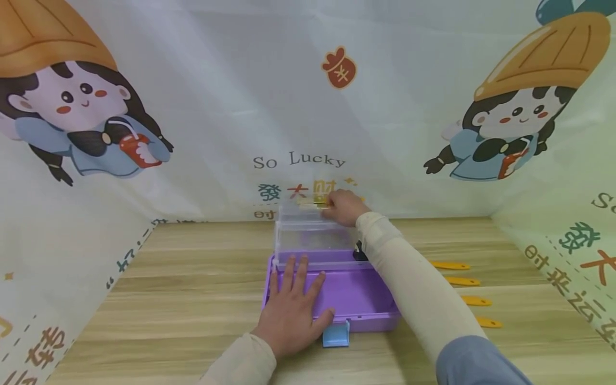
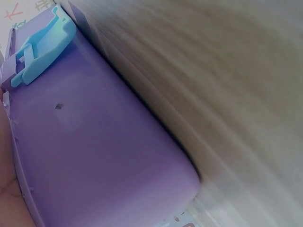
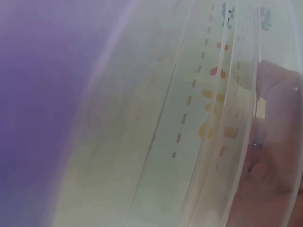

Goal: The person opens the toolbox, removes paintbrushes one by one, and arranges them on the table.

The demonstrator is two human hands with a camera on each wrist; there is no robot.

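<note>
A purple box point(image 1: 353, 293) sits on the table with its clear lid point(image 1: 313, 240) raised at the back. My left hand point(image 1: 291, 318) lies spread, fingers straight, over the box's left front part; its edge shows beside the purple wall point(image 2: 94, 142) in the left wrist view. A light-blue latch point(image 1: 336, 335) hangs at the front rim. At the lid's top edge my right hand point(image 1: 345, 207) grips with curled fingers, showing through the clear plastic point(image 3: 236, 118) in the right wrist view. A pale yellow strip point(image 1: 313, 203) shows beside those fingers.
Several yellow handles point(image 1: 469, 282) lie in a row on the wooden table point(image 1: 202, 289) to the right, their left ends hidden behind my right arm. A small black shape point(image 1: 358, 251) shows at the lid's lower right. A printed cloth backdrop point(image 1: 231, 107) stands behind the table.
</note>
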